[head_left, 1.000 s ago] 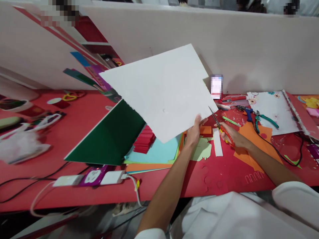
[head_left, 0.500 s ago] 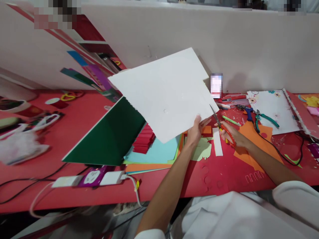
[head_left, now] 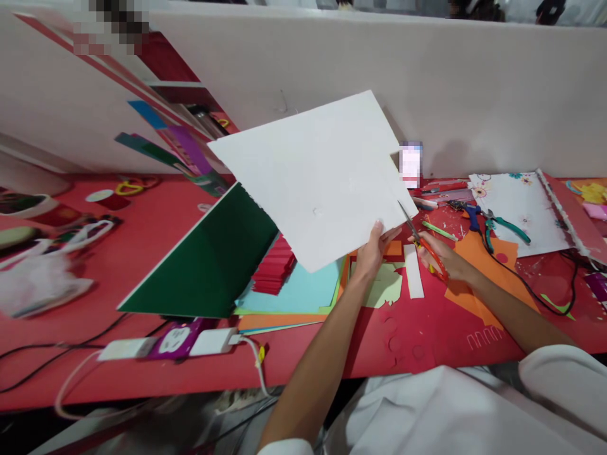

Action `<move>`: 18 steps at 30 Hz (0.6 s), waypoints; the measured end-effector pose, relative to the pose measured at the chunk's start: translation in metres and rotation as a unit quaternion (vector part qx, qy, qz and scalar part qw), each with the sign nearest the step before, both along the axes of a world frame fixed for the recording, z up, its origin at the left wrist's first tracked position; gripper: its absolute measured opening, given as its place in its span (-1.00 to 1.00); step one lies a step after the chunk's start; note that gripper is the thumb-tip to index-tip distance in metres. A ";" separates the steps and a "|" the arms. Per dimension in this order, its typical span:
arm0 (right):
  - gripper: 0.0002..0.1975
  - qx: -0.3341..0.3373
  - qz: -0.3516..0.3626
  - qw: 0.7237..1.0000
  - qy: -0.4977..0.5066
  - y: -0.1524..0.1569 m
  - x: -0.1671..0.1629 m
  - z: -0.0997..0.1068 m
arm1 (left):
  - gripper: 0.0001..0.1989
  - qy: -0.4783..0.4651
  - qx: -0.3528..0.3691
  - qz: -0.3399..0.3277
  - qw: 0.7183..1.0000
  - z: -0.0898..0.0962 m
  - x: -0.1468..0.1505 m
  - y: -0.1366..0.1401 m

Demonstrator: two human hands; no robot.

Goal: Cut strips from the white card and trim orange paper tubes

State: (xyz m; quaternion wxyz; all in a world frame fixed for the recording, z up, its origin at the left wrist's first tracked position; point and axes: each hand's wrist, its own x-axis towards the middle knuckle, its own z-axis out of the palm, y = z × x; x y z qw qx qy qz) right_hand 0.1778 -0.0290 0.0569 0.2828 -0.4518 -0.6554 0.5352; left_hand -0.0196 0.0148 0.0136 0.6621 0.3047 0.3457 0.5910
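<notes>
A large white sheet (head_left: 308, 183) is held up over the table, tilted, with a notch in its right edge. My left hand (head_left: 372, 254) grips its lower right edge, the thumb on the white face and the fingers hidden behind. In my right hand (head_left: 439, 256) is a pair of scissors (head_left: 430, 256) with red-orange handles. Their blades lie across the sheet's lower right corner. Below are a white strip (head_left: 414, 272), a pale green cut-out sheet (head_left: 384, 285) and red foam or paper with shapes cut out (head_left: 422, 328).
A dark green board (head_left: 199, 265) leans on the left beside stacked red pieces (head_left: 274, 265) and a light blue sheet (head_left: 313, 287). Pliers (head_left: 507, 229), a blue glue gun (head_left: 473, 216) and orange sheets (head_left: 502, 272) lie right. A lit phone (head_left: 410, 165) stands against the partition (head_left: 497, 95).
The white sheet has shifted very slightly to the right at its top corner. The scissors' blades have moved a little over its corner; both hands stay nearly in place.
</notes>
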 end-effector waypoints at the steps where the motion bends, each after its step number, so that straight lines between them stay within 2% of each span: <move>1: -0.35 -0.001 -0.001 1.000 -0.004 -0.001 0.000 0.001 | -0.34 -0.002 0.005 0.000 1.000 0.000 0.000 0.000; 11: -0.36 0.008 -0.009 1.000 -0.013 0.002 0.001 -0.008 | -0.49 0.014 -0.016 0.019 1.000 0.002 0.000 0.000; 18: -0.44 0.016 -0.024 0.999 -0.014 0.001 -0.001 -0.007 | -0.44 0.005 -0.020 0.008 1.000 -0.003 -0.003 0.000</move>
